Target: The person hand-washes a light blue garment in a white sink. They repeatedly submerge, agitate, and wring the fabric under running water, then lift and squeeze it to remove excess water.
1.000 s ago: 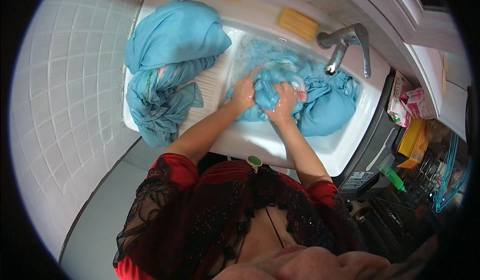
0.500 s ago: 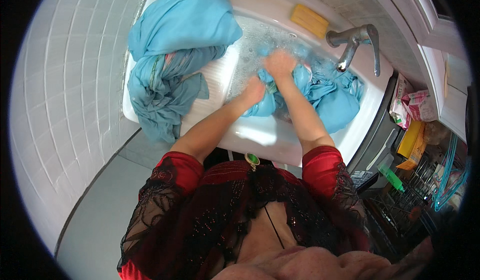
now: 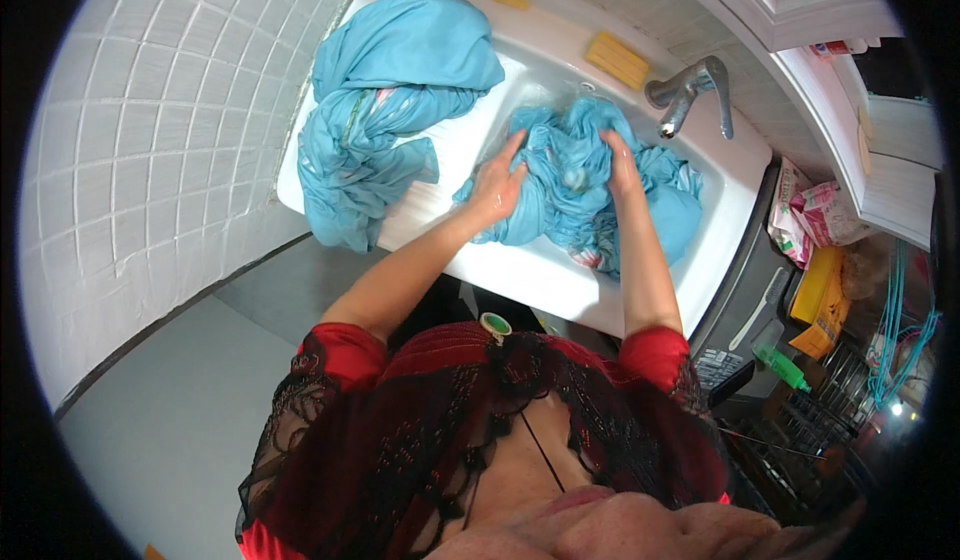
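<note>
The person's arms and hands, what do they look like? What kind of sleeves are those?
The left hand and right hand are bare, without gloves, and no watch or bracelet shows. The left sleeve and right sleeve are red and end around the elbows. See-through black lace covers them higher up.

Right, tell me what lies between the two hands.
The head view shows blue cloth, bunched up in the sink, between the left hand and the right hand.

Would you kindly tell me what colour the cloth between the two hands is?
The cloth is mostly light blue; it shows best in the head view.
</note>
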### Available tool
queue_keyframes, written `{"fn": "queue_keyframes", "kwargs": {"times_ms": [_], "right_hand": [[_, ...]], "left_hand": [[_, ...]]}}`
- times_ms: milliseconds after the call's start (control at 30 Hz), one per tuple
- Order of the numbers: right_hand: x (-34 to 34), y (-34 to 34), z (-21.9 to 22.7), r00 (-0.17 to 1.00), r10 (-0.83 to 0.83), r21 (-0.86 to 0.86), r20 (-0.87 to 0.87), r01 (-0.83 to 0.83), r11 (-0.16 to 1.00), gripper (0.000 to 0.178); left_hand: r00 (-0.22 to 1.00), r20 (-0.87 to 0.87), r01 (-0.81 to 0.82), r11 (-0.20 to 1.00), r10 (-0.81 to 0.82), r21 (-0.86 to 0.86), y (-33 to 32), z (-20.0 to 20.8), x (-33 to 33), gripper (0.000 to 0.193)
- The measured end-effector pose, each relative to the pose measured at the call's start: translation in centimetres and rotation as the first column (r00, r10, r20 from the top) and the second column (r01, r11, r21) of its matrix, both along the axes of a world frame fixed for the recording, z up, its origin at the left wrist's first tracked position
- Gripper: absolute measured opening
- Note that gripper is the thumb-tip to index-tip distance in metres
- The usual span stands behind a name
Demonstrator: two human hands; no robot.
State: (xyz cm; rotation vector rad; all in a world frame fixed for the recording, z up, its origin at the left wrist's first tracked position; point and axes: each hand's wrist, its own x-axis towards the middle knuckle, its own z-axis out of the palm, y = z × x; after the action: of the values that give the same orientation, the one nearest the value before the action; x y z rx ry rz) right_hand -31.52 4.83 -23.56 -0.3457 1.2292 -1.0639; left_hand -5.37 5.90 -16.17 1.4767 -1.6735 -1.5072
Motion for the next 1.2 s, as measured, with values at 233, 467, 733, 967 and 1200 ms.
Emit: {"fn": "queue_keyframes", "kwargs": {"times_ms": [233,467,733,967,1200], "right_hand": [[9.5,9.3,8.0,0.173,-0.221,-0.279,-0.96,-0.523,0.805,0.058],[11.0,3.4,4.6,0.019,-0.314,-0.284,-0.949,-0.483,0.828,0.038],[11.1,-4.1,1.8,-0.049,0.253,0.243,-0.966,-0.496,0.833,0.049],[12.2,-7.7,1.1,-0.331,0.164,0.319,-0.929,-0.498,0.806,0.064],[7.8,-10.6,0.7,0.175,0.521,0.317,-0.836,-0.62,0.717,0.049]], "left_hand": [[0.999,0.052,0.011,0.987,-0.003,-0.161,-1.5,-6.4,-1.2,0.057],[0.974,-0.144,0.103,0.912,-0.173,-0.396,-1.8,-11.4,-1.6,0.045],[0.875,0.481,0.1,0.993,-0.057,-0.063,0.4,-13.9,-2.6,0.023],[0.887,0.416,0.227,0.974,-0.199,-0.019,0.8,-16.4,-3.6,0.02],[0.969,0.147,0.198,0.98,-0.196,0.004,1.0,-2.7,-1.9,0.066]]}}
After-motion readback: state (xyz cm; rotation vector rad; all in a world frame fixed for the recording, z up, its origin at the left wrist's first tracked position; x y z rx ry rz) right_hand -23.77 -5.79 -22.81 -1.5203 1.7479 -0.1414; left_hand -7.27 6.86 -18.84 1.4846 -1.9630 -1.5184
